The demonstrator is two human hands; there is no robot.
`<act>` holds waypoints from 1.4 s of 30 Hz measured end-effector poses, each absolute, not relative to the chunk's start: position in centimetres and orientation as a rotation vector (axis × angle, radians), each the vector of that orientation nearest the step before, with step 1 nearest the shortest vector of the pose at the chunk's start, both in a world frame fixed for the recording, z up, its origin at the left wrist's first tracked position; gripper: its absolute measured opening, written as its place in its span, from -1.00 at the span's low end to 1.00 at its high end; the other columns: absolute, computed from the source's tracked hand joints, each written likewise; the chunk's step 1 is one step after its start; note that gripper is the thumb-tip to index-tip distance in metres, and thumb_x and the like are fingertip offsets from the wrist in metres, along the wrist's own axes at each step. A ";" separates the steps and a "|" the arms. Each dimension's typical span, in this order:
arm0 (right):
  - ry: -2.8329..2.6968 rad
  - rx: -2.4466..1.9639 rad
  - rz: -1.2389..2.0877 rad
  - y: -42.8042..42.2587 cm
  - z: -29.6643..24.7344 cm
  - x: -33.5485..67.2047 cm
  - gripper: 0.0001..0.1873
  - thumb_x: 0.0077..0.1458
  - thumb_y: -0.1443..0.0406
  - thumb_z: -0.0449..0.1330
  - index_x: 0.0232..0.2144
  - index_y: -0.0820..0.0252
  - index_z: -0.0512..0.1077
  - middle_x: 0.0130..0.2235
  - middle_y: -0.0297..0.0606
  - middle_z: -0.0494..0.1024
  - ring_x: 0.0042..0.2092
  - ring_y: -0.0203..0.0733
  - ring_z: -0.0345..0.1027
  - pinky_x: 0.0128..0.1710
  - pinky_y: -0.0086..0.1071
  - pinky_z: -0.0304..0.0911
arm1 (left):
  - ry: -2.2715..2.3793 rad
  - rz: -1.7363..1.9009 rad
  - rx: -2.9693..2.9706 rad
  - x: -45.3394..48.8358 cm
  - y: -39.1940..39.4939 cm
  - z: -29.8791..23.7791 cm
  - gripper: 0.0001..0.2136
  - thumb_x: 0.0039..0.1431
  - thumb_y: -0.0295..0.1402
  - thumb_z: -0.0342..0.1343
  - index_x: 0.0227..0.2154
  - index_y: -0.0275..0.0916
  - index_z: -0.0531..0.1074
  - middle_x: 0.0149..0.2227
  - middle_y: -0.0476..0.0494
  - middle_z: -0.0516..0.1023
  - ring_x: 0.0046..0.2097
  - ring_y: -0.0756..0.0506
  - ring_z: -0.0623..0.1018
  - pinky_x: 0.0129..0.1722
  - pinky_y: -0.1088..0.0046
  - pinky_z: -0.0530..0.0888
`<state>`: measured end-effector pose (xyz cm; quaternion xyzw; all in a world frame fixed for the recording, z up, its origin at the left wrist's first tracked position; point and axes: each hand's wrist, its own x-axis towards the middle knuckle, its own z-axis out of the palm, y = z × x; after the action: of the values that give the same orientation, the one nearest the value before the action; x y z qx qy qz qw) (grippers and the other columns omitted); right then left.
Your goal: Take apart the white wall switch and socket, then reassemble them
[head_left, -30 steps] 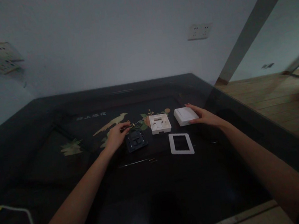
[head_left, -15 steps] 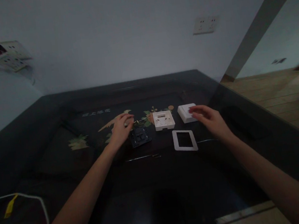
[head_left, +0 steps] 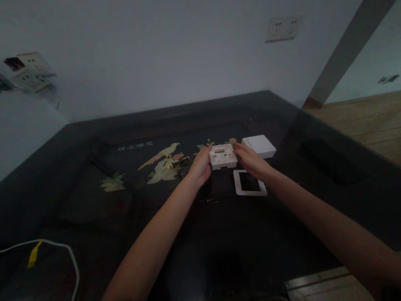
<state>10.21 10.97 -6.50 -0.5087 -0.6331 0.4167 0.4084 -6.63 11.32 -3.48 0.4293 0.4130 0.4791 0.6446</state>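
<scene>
A shallow white wall-mount back box [head_left: 223, 159] with an open top sits near the middle of the dark table. My left hand [head_left: 201, 166] is against its left side, fingers curled behind the edge. On the opposite side my right hand [head_left: 251, 158] presses its fingers to the right wall, so the box is gripped between both hands. Just below my right hand lies a thin white cover frame [head_left: 238, 185]. Beyond that hand rests a closed white box-shaped piece [head_left: 259, 145]. The dark module seen earlier is hidden behind my left forearm.
Left of my hands lies a screwdriver [head_left: 178, 162] with a dark and yellowish handle. Small screws [head_left: 211, 201] lie in front. A white cable [head_left: 74, 266] with a yellow tag [head_left: 34, 255] runs along the left. A wall socket [head_left: 283, 28] is mounted behind the table [head_left: 197, 252].
Both hands have come inward to the white back box and taken hold of its sides. My right hand left the closed white piece; my left hand left the dark module. The view shifted slightly.
</scene>
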 end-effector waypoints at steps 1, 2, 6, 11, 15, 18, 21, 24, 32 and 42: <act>-1.551 -1.286 1.060 11.0 -6.3 10.0 -0.66 0.29 0.18 0.17 0.06 0.16 0.39 0.09 -0.13 0.45 0.00 -0.10 0.42 -0.03 -0.10 0.41 | 0.926 1.087 0.961 -6.3 11.1 -3.5 -0.68 0.32 -0.25 0.14 0.07 -0.27 0.38 0.06 -0.24 0.47 -0.01 -0.19 0.54 -0.05 0.12 0.55; -1.509 -1.282 1.080 11.0 -6.1 9.8 -0.65 0.28 0.18 0.18 0.07 0.17 0.39 0.09 -0.13 0.45 0.00 -0.09 0.43 -0.03 -0.10 0.41 | 0.912 1.086 0.949 -6.1 10.9 -3.5 -0.68 0.32 -0.25 0.14 0.07 -0.27 0.38 0.06 -0.24 0.47 -0.01 -0.19 0.54 -0.05 0.12 0.55; -1.412 -1.219 1.178 9.9 -4.3 9.1 -0.63 0.28 0.17 0.18 0.07 0.20 0.38 0.08 -0.13 0.45 -0.01 -0.09 0.43 -0.04 -0.09 0.42 | 0.868 1.113 0.955 -5.7 9.5 -2.6 -0.67 0.32 -0.24 0.14 0.07 -0.27 0.38 0.07 -0.24 0.47 0.00 -0.20 0.54 -0.04 0.10 0.54; -1.340 -1.129 1.243 6.2 -1.2 9.0 -0.60 0.29 0.26 0.10 0.16 0.00 0.34 0.16 -0.18 0.45 0.14 -0.06 0.37 0.16 -0.05 0.31 | 0.879 1.177 1.086 -7.7 6.4 -0.8 -0.71 0.35 -0.47 -0.02 0.08 -0.20 0.41 0.17 -0.20 0.46 0.24 -0.21 0.40 0.23 0.15 0.34; -1.320 -1.105 1.338 1.8 0.7 8.7 -0.40 0.20 0.25 0.13 0.28 -0.06 0.22 0.20 -0.28 0.45 0.23 0.00 0.31 0.23 0.04 0.27 | 0.982 1.193 1.223 -10.6 3.1 -0.3 -0.57 0.24 -0.46 0.09 0.16 -0.07 0.34 0.37 -0.03 0.21 0.41 -0.20 0.11 0.39 0.15 0.07; -1.335 -1.104 1.401 -1.0 1.0 8.2 -0.36 0.20 0.20 0.14 0.31 -0.15 0.17 0.21 -0.33 0.44 0.24 0.03 0.31 0.23 0.13 0.26 | 1.007 1.159 1.324 -12.7 0.7 -0.3 -0.50 0.21 -0.39 0.12 0.22 -0.02 0.28 0.40 -0.03 0.14 0.41 -0.21 0.13 0.39 0.11 0.08; -1.375 -1.110 1.458 -2.9 0.2 7.9 -0.33 0.18 0.20 0.18 0.30 -0.26 0.15 0.24 -0.37 0.41 0.25 0.00 0.29 0.26 0.16 0.22 | 1.016 1.064 1.425 -14.3 -1.3 -0.8 -0.42 0.21 -0.27 0.12 0.29 0.00 0.17 0.41 -0.11 0.11 0.38 -0.26 0.21 0.29 0.06 0.31; -1.412 -1.082 1.533 -4.3 -1.1 7.7 -0.19 0.08 0.25 0.30 0.31 -0.30 0.12 0.31 -0.38 0.31 0.28 0.02 0.25 0.25 0.15 0.23 | 1.021 0.931 1.468 -15.4 -3.1 -2.1 -0.17 0.12 -0.23 0.24 0.37 0.05 -0.08 0.42 -0.18 0.07 0.37 -0.29 0.22 0.23 0.03 0.40; -1.504 -1.264 1.507 -7.4 -3.6 7.8 0.02 -0.07 0.29 0.40 0.32 -0.45 0.02 0.39 -0.33 0.07 0.24 0.11 0.28 -0.04 0.06 0.51 | 1.149 0.752 1.920 -17.0 -5.6 -4.6 0.01 -0.03 -0.30 0.39 0.37 0.13 -0.15 0.36 -0.24 0.07 0.36 -0.39 0.20 0.31 -0.17 0.21; -2.084 -1.285 1.110 -7.7 -5.3 9.1 0.28 -0.21 0.35 0.49 0.34 -0.49 -0.14 0.28 -0.27 0.27 0.26 0.23 0.13 0.19 0.36 0.17 | 1.173 0.571 2.143 -17.5 -7.0 -5.9 0.18 -0.16 -0.15 0.47 0.36 0.21 -0.30 0.27 -0.28 0.18 0.26 -0.45 0.29 0.18 -0.20 0.38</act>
<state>9.08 -7.67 -5.32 -0.4659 -0.7554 0.4023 0.2245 -17.55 -7.00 -5.94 0.8118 0.4444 0.2163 0.3111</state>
